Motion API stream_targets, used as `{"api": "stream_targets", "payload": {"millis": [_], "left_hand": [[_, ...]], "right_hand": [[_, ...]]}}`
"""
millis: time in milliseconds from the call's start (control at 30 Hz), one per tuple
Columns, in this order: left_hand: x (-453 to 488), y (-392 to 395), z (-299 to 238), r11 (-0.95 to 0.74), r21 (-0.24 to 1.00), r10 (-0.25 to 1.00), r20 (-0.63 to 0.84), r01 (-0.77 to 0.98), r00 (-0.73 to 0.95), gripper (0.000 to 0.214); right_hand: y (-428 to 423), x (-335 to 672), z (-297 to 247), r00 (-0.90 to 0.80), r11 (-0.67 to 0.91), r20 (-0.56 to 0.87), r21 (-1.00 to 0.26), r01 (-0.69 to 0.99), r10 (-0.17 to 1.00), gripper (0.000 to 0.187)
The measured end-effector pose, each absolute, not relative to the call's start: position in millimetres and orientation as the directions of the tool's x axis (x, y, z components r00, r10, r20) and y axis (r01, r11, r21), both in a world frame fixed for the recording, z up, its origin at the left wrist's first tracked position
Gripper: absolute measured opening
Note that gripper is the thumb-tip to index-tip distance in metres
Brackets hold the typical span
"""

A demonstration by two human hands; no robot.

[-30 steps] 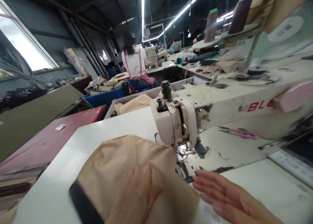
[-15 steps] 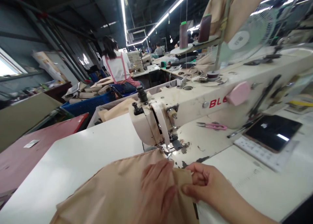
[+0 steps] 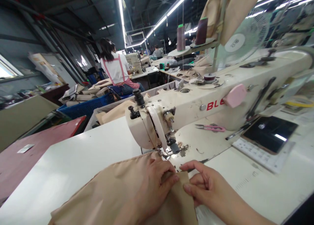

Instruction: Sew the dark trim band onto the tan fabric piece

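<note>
A tan fabric piece point(image 3: 108, 192) lies on the white sewing table point(image 3: 73, 159) in front of the cream sewing machine point(image 3: 196, 104). My left hand point(image 3: 154, 185) rests on the fabric with its fingers curled, pressing the cloth just short of the presser foot point(image 3: 166, 151). My right hand point(image 3: 203, 185) pinches the fabric's right edge between thumb and fingers. Both hands meet at that edge, close to the needle.
Pink snips point(image 3: 212, 128) lie on the machine bed; a dark tablet point(image 3: 270, 133) sits at the right. Thread cones point(image 3: 181, 37) and a fan point(image 3: 242, 38) stand behind the machine. A person in a pink apron point(image 3: 117, 68) sits at another station beyond a blue crate point(image 3: 83, 107).
The fabric has been drawn back towards me. My right hand went from flat and open to pinching the fabric's edge, and my left hand curled onto the cloth beside it.
</note>
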State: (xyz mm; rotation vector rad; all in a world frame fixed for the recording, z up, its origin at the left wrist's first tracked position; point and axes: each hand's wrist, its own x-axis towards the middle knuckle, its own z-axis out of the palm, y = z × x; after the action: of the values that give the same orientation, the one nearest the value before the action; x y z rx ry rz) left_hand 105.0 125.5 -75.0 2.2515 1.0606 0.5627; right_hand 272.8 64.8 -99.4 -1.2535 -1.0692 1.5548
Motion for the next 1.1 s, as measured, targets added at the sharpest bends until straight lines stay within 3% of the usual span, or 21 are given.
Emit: {"api": "stream_targets", "payload": {"millis": [100, 233, 500, 1100], "left_hand": [[101, 131, -81, -0.541, 0.593, 0.813, 0.185, 0.597, 0.552, 0.019], [94, 145, -88, -0.425, 0.543, 0.901, 0.176, 0.724, 0.397, 0.018], [96, 164, -94, -0.309, 0.569, 0.95, 0.138, 0.762, 0.282, 0.013], [93, 170, -98, -0.299, 0.556, 0.954, 0.187, 0.776, 0.234, 0.016]], "right_hand": [[56, 262, -109, -0.134, -0.257, -0.256, -0.966, 0.009, 0.957, 0.055], [51, 248, -117, -0.268, -0.243, -0.275, -0.959, 0.147, 0.923, 0.042], [72, 250, -117, -0.24, -0.34, -0.36, -0.933, 0.121, 0.902, 0.043], [79, 248, -135, -0.249, -0.352, -0.358, -0.933, 0.07, 0.9, 0.061]]}}
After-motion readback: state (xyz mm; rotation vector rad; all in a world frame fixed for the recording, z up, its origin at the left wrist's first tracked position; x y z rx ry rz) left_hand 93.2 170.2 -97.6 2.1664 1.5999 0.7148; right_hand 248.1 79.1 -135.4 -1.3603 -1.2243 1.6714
